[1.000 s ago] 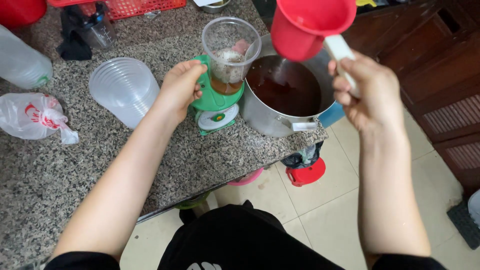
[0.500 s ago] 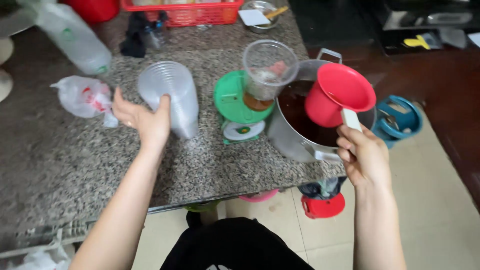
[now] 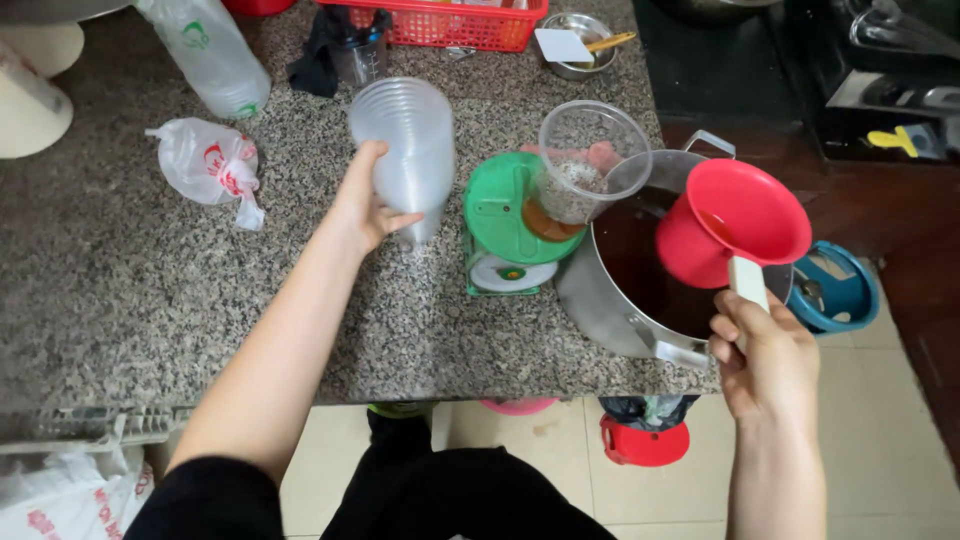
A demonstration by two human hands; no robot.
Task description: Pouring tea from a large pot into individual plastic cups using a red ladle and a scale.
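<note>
Gripping the stack of cups on its side, your left hand is closed around it; your right hand clasps the red scoop over the pot, catching drips.

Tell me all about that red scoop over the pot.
The red scoop is a plastic ladle cup with a wide round mouth and a white handle. The right hand holds that handle, the cup tilted above the steel pot of dark liquid. A little liquid shows inside it.

Left hand grips cup stack; right hand holds red ladle.
</note>
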